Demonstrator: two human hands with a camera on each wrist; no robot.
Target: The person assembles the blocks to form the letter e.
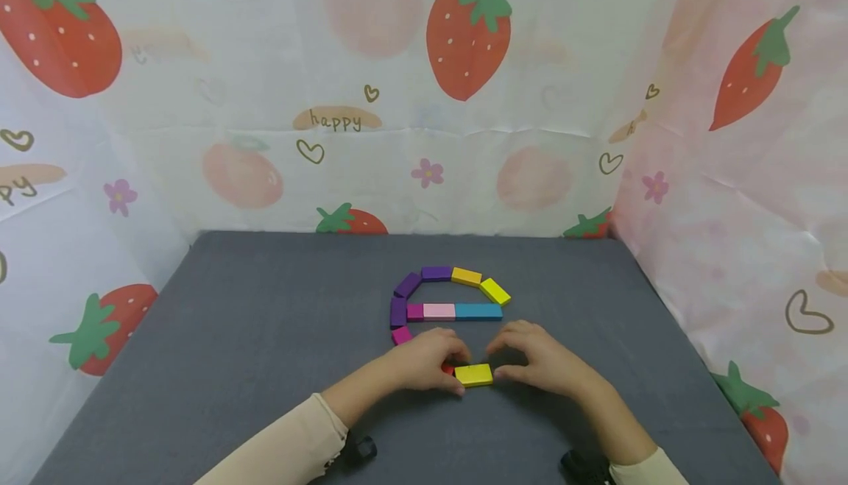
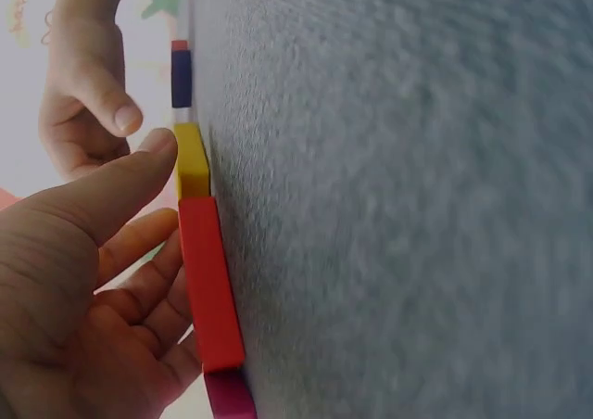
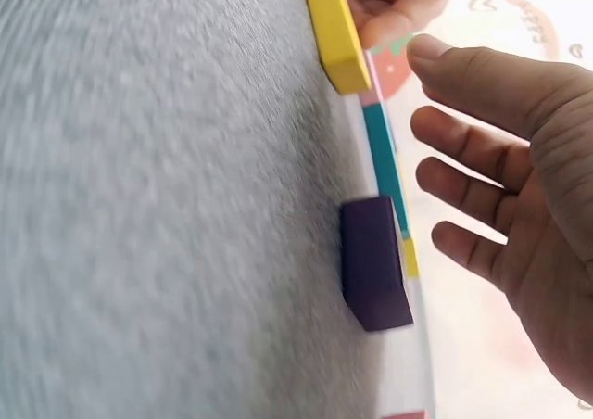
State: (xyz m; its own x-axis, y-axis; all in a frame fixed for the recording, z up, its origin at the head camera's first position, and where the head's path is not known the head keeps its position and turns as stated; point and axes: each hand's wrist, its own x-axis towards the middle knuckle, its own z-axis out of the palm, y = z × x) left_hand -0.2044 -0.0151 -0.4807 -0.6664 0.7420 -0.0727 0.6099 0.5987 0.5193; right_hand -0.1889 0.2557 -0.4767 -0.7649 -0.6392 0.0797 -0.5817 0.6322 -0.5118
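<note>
Coloured blocks form a curved line on the dark table, with a straight row across its middle. My left hand (image 1: 427, 362) rests at the lower part of the curve, thumb and fingers apart around where a red block (image 2: 211, 280) meets a yellow block (image 1: 473, 375). No pinch shows in the left wrist view; the thumb tip is close to the yellow block. My right hand (image 1: 546, 360) hovers right of that block, its fingers spread and relaxed with nothing in them. A dark purple block (image 3: 375, 263) lies beside the right hand in the right wrist view; the head view hides it.
The middle row has a magenta block (image 1: 414, 312), a pink block (image 1: 439, 312) and a blue block (image 1: 478, 312). Above it arch purple blocks (image 1: 436, 274), an orange-yellow block (image 1: 467, 276) and another yellow block (image 1: 495, 291). Strawberry-print cloth (image 1: 411, 102) walls the table (image 1: 278, 301).
</note>
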